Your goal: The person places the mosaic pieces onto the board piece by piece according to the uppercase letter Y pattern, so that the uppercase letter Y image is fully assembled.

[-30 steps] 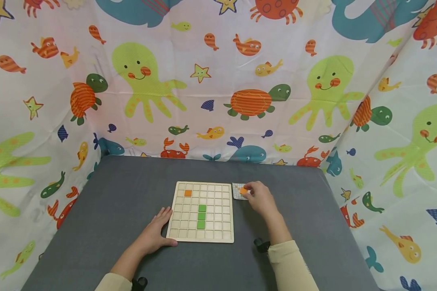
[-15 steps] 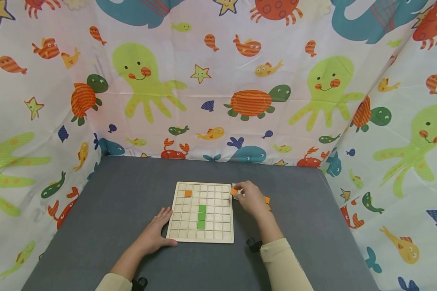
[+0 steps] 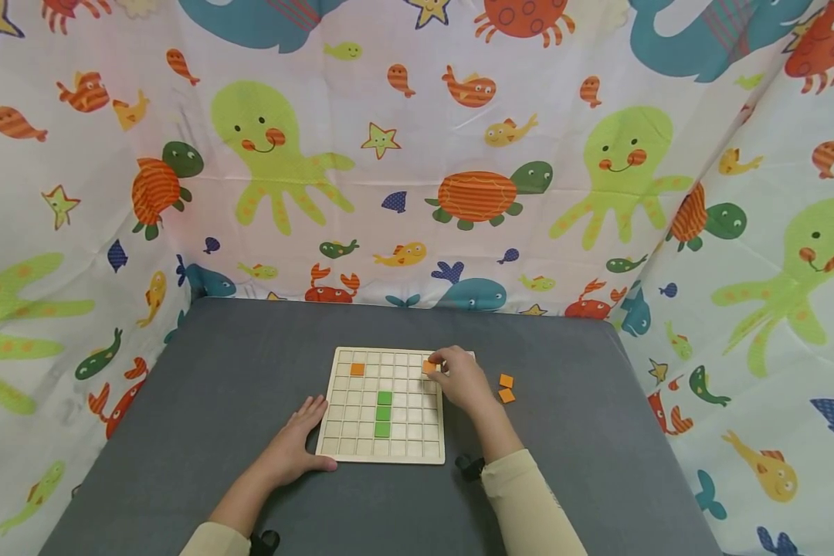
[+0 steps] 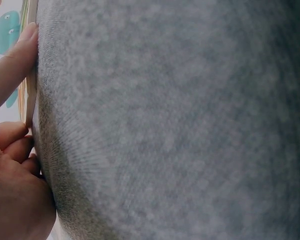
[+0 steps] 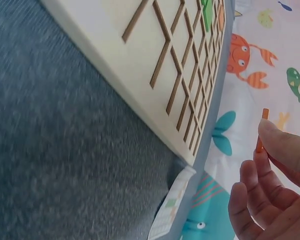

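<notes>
Along the left side of the board (image 3: 413, 448), I see the left hand (image 3: 299, 442) resting, fingers stretched out. By the far right corner, the orange tile (image 3: 428, 367) sticks out left from the right hand (image 3: 462, 381), which pinches it.

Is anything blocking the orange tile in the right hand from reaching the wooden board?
Nothing visible. The right hand pinches the orange tile over the far right part of the wooden board; the printed card lies beside the board, not between them.
</notes>
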Demonstrator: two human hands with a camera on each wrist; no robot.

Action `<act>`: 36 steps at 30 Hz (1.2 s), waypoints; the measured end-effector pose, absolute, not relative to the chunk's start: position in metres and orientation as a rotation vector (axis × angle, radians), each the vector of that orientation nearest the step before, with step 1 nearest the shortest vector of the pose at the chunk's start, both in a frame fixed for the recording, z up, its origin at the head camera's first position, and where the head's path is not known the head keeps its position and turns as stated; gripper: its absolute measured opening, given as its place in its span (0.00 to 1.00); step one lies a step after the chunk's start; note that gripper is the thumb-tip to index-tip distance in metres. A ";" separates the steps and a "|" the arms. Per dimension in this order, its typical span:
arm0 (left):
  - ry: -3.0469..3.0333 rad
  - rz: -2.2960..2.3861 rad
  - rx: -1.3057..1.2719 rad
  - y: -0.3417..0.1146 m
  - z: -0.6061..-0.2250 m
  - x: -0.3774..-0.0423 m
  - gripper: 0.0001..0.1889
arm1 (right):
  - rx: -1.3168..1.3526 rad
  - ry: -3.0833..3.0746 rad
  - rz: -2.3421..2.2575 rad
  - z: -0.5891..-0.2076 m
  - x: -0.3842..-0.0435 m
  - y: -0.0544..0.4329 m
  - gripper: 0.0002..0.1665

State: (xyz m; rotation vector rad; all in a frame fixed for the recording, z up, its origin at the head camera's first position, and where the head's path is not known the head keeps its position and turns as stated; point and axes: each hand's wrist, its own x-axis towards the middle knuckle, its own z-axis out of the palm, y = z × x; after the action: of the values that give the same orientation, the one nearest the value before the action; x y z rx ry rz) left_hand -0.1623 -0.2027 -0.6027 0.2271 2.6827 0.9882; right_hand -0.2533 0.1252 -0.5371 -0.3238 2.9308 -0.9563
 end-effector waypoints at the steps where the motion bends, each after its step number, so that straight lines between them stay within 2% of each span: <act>1: 2.680 0.989 0.226 -0.203 -0.602 -0.162 0.64 | -0.336 2.930 -0.957 -0.538 -0.254 0.124 0.14; 36: 2.685 0.978 0.231 -0.203 -0.603 -0.163 0.64 | -0.464 2.810 -0.960 -0.549 -0.267 0.074 0.13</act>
State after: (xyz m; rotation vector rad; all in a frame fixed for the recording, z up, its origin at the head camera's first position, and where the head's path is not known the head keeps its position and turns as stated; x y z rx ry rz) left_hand -0.1631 -0.2033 -0.6030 0.2315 2.6854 0.9781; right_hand -0.2671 0.0743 -0.5493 -0.4641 2.8098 -0.9602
